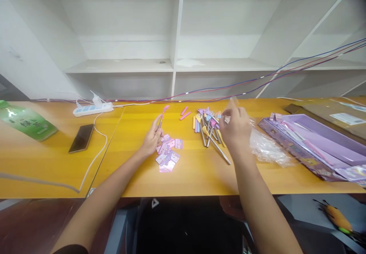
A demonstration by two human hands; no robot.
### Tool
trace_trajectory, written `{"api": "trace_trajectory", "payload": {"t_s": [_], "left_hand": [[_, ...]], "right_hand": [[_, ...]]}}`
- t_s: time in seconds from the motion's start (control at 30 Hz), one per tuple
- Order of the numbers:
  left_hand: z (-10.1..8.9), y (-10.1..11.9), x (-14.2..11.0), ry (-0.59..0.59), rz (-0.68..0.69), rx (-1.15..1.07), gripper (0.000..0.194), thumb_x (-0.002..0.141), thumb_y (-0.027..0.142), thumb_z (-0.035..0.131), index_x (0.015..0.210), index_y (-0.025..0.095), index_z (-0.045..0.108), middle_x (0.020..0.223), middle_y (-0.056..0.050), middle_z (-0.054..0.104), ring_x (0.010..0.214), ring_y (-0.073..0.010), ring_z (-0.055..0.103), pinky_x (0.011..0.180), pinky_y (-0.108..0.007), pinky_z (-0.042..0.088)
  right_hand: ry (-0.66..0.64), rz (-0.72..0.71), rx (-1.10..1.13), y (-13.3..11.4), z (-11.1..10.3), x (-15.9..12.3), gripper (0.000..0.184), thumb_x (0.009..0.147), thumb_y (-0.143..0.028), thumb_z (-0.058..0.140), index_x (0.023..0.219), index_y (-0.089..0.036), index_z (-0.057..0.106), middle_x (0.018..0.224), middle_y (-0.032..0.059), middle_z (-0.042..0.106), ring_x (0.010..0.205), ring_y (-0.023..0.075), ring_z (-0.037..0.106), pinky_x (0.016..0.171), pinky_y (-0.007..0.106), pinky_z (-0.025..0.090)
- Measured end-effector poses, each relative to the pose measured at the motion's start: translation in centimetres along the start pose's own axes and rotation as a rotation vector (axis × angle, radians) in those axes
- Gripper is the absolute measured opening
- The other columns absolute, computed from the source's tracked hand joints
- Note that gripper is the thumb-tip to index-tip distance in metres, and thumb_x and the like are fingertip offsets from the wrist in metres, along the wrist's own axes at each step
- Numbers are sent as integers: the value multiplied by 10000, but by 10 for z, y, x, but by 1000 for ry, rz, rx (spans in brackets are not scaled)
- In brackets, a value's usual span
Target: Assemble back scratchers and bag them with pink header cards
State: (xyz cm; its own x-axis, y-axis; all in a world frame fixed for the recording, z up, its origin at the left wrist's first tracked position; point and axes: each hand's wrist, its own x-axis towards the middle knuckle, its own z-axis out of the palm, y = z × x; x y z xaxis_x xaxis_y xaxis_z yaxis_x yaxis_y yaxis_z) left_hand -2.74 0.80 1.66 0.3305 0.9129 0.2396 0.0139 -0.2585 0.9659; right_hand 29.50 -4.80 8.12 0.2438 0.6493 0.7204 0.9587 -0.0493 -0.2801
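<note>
below the worktop's (200,177) near edge, black fabric (188,227) with a white triangle mark fills the middle, and an orange object (337,216) lies on a grey surface toward the right.

on the worktop, a loose heap of small pink and purple cards (168,153) lies left of centre, some way in from the near edge. the left hand (151,139) is just beside the cards, its fingers closed round a thin pink-ended stick (163,116), which tilts up toward the far edge. right of centre, hand-ended metal sticks (210,126) in yellow, purple and pink lie in a crossed pile, one rod reaching toward the near edge. the right hand (236,122) is raised at the pile's right side, fingers bent together and blurred; whether it grips anything i cannot tell. clear plastic wrap (268,147) lies just right of it, and an open purple box (323,132) takes up the right end.

toward the left end are a dark phone (82,138) and a green bottle (27,120) on its side. farther back, two short pink tubes (185,113) lie between the hands, a cardboard box (340,116) sits near the far right corner, and a white power strip (93,109) is near the far edge, before white shelves (122,65).
</note>
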Motion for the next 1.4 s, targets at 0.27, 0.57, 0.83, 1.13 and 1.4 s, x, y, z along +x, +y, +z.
{"api": "trace_trajectory", "payload": {"t_s": [0.27, 0.57, 0.83, 1.13, 1.4], "left_hand": [[4, -2, -2, -183, -196, -526, 753, 786, 823, 684, 1171, 177, 710, 827, -20, 593, 567, -70, 432, 474, -204, 344], [8, -5, 0, 60, -202, -438, 478, 837, 567, 802, 1051, 158, 677, 574, 100, 361, 419, -39, 269, 374, -186, 231], [20, -6, -8, 207, -83, -310, 578, 746, 452, 907, 1179, 192, 627, 772, 43, 628, 607, -86, 574, 588, -219, 478], [14, -4, -3, 302, 50, -284, 447, 792, 388, 884, 1119, 210, 638, 850, 40, 628, 701, -86, 586, 698, -218, 492], [12, -5, 0, 279, 72, -204, 412, 762, 371, 897, 1056, 201, 663, 890, 10, 660, 802, -123, 637, 809, -249, 521]], "right_hand": [[-204, -806, 604, -120, 59, -46, 224, 1034, -147, 484, 1019, -287, 659, 1127, 64, 742, 1168, 243, 651, 1055, 459, 505], [-273, -355, 893, -112, 83, -74, 135, 992, -261, 523, 1057, -239, 639, 1046, 97, 704, 1005, 246, 662, 915, 435, 532], [-722, -74, 972, -119, 80, -83, 372, 896, -306, 695, 1236, -211, 578, 1009, 27, 735, 831, 170, 669, 768, 310, 521], [-897, 77, 1222, -129, 86, -94, 429, 917, -327, 705, 1303, -230, 545, 891, 3, 741, 788, 192, 718, 725, 313, 559], [-765, -79, 1091, -124, 89, -87, 351, 1087, -434, 409, 1258, -223, 632, 1070, 75, 737, 967, 230, 683, 918, 371, 522]]}}
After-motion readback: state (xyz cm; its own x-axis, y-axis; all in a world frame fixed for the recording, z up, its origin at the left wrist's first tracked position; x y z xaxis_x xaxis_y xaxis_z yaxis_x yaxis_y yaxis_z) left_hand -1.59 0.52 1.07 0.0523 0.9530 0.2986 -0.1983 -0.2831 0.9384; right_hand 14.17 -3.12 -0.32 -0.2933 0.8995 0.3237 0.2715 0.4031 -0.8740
